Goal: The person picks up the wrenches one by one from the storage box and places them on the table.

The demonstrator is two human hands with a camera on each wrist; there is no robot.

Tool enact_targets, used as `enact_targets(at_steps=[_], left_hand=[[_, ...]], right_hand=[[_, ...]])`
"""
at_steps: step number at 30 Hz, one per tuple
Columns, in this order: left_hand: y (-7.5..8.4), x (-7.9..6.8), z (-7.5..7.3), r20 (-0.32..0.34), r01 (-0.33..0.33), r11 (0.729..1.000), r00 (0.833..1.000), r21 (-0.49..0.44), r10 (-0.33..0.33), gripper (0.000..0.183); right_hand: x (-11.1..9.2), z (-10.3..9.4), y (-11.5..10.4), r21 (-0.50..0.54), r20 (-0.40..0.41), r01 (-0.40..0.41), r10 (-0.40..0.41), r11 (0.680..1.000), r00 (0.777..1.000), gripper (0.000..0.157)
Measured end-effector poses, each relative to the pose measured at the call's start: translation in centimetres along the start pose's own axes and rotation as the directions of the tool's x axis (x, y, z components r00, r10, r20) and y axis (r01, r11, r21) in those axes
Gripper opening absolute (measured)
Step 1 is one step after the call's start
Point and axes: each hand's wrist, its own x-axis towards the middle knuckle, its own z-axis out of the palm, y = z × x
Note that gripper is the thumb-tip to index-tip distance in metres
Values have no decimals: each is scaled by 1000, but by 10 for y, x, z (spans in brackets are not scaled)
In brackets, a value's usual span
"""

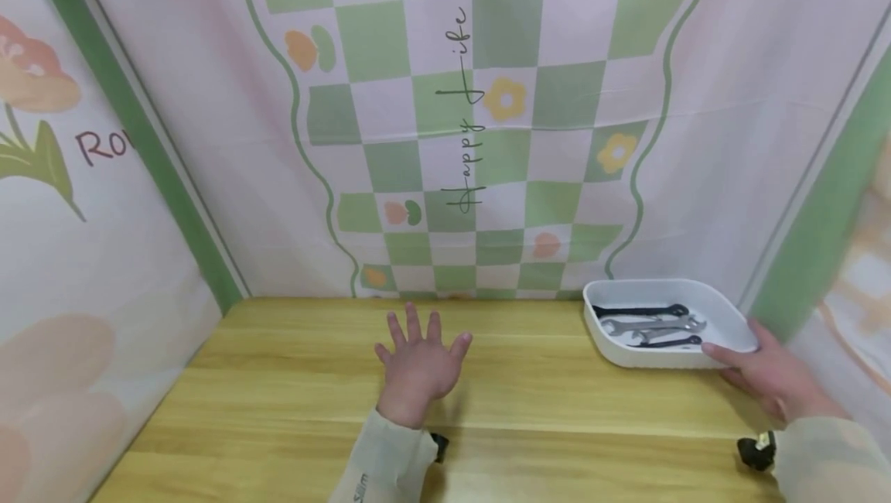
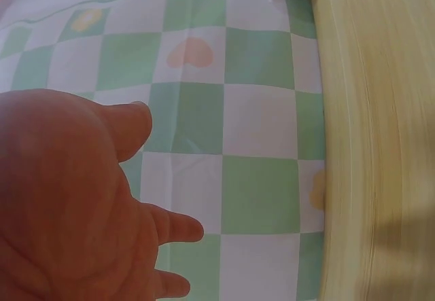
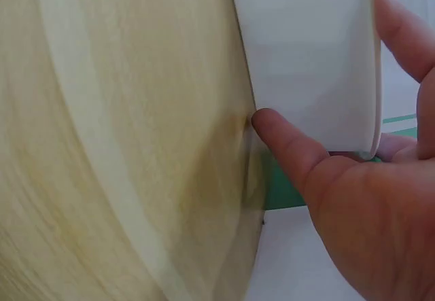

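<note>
A white tray (image 1: 657,359) stands at the back right of the table, with several wrenches lying inside it. One black wrench (image 1: 640,311) is along the far side, silver wrenches (image 1: 650,326) are in the middle, and another black wrench (image 1: 674,343) is nearer the front. My right hand (image 1: 776,373) grips the tray's front right corner, thumb over the rim. In the right wrist view a fingertip (image 3: 266,119) is at the lower edge of the tray wall (image 3: 309,63). My left hand (image 1: 420,367) is spread over the middle of the table, holding nothing.
The wooden table (image 1: 292,379) backs onto a curtain (image 1: 508,155) printed with green and white checks. Curtain panels also hang at the left (image 1: 90,271) and right (image 1: 821,232). A small black device (image 1: 756,453) is at my right wrist.
</note>
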Motion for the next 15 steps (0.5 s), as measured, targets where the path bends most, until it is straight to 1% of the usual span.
enact_targets(at_steps=[4,6,10,13,15], left_hand=[[0,-1,-1,-3,-5,1000,1000,3,5,80],[0,-1,-2,-3,-10,1000,1000,2,10,81],[-1,-1,-3,-9,-9,1000,1000,20,9,82],[-1,-1,-4,-21,-4,999,1000,51,5,83],[-2,-1,-4,-21,2,997,1000,73,0,83]], right_hand=[[0,1,-2,18,3,-3,3,1000,1000,92],[-1,1,-5,-7,8,-5,5,1000,1000,91],[-4,3,-15,-125,26,-2,5,992,1000,88],[-5,3,-21,-227,40,-3,12,974,999,89],[-5,4,-23,-274,51,-7,22,962,998,90]])
